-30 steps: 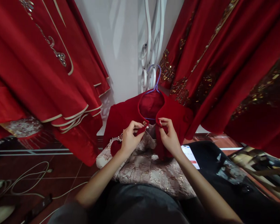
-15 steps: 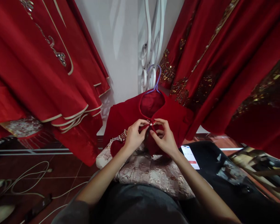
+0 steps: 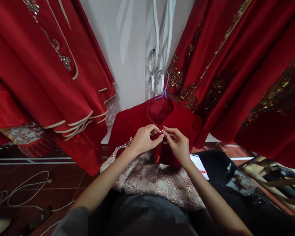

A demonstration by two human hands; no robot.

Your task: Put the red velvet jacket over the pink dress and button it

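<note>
A red jacket (image 3: 132, 118) with a round neckline hangs on a purple hanger (image 3: 165, 87), front towards me. Just below the neckline, both hands pinch the jacket's front edges around a small pearl-like fastening (image 3: 161, 131). My left hand (image 3: 146, 139) is closed, thumb and forefinger meeting at the fastening. My right hand (image 3: 178, 144) pinches the other edge from the right, its fingertips almost touching the left ones. The fingers hide most of the fastening. Beaded trim (image 3: 124, 146) shows on the jacket beside my left wrist. Shiny pale brocade fabric (image 3: 162, 180) lies below, across my lap.
White metal scrollwork (image 3: 159, 59) holds the hanger. Red embellished garments hang at left (image 3: 71, 91) and right (image 3: 218, 75). A phone (image 3: 199, 167) lies on a black surface (image 3: 216, 173), near a clear plastic bag (image 3: 242, 182). White cables (image 3: 27, 186) cross the tiled floor.
My fingertips have come closer together at the fastening. The right thumb has risen to meet the forefinger, and the left thumb has shifted right.
</note>
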